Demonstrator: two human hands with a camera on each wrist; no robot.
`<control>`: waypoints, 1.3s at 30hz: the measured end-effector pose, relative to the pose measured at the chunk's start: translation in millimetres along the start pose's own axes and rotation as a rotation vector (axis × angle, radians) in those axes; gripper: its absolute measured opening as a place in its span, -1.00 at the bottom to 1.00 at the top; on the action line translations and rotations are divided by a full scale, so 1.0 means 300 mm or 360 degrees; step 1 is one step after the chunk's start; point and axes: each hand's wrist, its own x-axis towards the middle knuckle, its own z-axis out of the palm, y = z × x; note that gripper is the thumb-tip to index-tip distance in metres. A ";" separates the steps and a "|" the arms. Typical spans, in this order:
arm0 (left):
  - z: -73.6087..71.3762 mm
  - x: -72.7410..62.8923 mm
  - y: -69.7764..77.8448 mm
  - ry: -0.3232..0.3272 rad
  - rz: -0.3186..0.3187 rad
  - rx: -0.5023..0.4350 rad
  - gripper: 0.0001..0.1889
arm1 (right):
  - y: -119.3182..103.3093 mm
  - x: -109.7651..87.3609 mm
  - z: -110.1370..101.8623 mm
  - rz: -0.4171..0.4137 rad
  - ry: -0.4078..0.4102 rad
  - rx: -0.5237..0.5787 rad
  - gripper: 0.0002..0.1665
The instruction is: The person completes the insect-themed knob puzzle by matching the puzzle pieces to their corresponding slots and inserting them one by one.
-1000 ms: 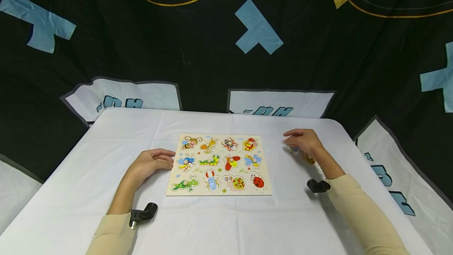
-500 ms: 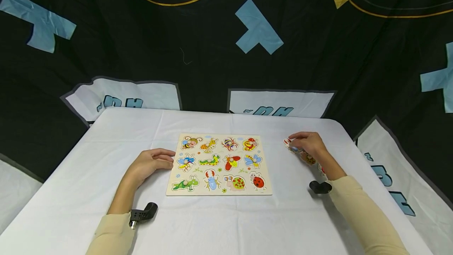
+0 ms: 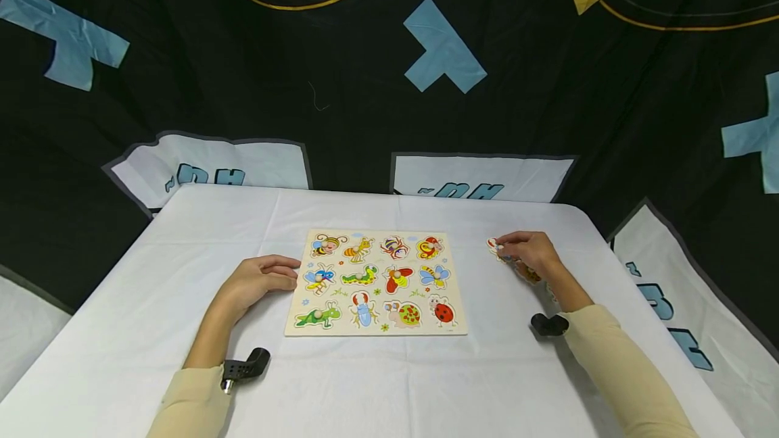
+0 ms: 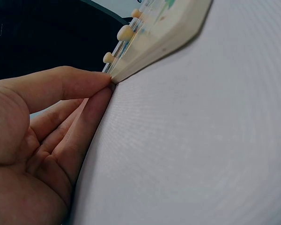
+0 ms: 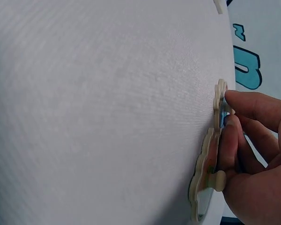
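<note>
A wooden knob puzzle board (image 3: 376,294) printed with colourful insects lies flat on the white table. My left hand (image 3: 258,279) rests at its left side, fingertips and thumb touching the edge; the left wrist view shows the fingertips (image 4: 104,80) right at the board's corner and several round knobs (image 4: 125,33) beyond. Off to the right of the board, my right hand (image 3: 529,252) pinches the knob of a puzzle piece (image 3: 493,245) with red and blue on it, mostly covered by the fingers. Another piece (image 5: 205,173) with a pale knob lies just below the fingers.
A brown-patterned piece (image 3: 527,273) shows partly under my right hand. A white cloth covers the table (image 3: 389,384). Behind it hangs a black cloth (image 3: 341,86) with blue and yellow shapes. Each wrist wears a black camera (image 3: 246,365).
My right hand has drawn slightly back and right, uncovering part of the red-and-blue puzzle piece, and its fingers have closed on the knob. The left hand and the board stay put.
</note>
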 end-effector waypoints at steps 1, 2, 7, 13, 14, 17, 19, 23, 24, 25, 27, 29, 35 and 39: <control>0.000 0.000 0.000 -0.0007 0.0008 -0.0003 -0.47 | 0.001 0.000 -0.001 0.0002 -0.0002 -0.0003 -0.56; 0.001 0.000 0.000 -0.0004 0.0006 -0.0007 -0.47 | 0.002 0.001 -0.002 0.0001 -0.0005 -0.0007 -0.56; -0.001 -0.001 0.000 -0.0003 0.0011 0.0000 -0.47 | 0.007 0.006 -0.004 0.0000 -0.0024 -0.0026 -0.54; -0.002 -0.002 0.002 -0.0015 0.0037 -0.0042 -0.46 | 0.008 0.004 -0.002 0.0010 -0.0022 -0.0013 -0.55; -0.002 -0.003 0.002 -0.0017 0.0042 -0.0048 -0.45 | 0.009 0.005 -0.002 0.0006 -0.0022 -0.0007 -0.56; 0.000 -0.006 0.005 -0.0013 0.0034 -0.0054 -0.45 | 0.010 0.005 -0.004 -0.0017 -0.0026 -0.0003 -0.55; 0.000 -0.007 0.005 -0.0015 0.0031 -0.0059 -0.45 | 0.012 0.006 -0.005 -0.0014 -0.0023 0.0007 -0.56; 0.001 -0.004 0.003 -0.0014 0.0036 -0.0062 -0.44 | 0.015 0.009 -0.004 0.0000 -0.0007 0.0001 -0.55; 0.002 -0.003 0.003 -0.0013 0.0036 -0.0061 -0.44 | 0.015 0.010 -0.004 0.0006 -0.0001 -0.0001 -0.55; 0.002 -0.003 0.002 -0.0012 0.0036 -0.0058 -0.44 | 0.015 0.011 -0.003 0.0010 0.0003 -0.0001 -0.55; 0.001 -0.003 0.001 -0.0007 0.0034 -0.0055 -0.44 | 0.015 0.012 -0.002 0.0015 0.0006 0.0001 -0.55; 0.001 -0.004 0.000 -0.0009 0.0034 -0.0061 -0.44 | 0.013 0.012 -0.002 0.0020 0.0008 0.0006 -0.55; 0.002 -0.005 0.000 -0.0014 0.0042 -0.0076 -0.44 | 0.011 0.010 -0.003 0.0030 0.0007 0.0021 -0.54; 0.002 -0.006 0.002 -0.0015 0.0043 -0.0078 -0.45 | 0.008 0.011 -0.002 0.0062 0.0008 0.0025 -0.54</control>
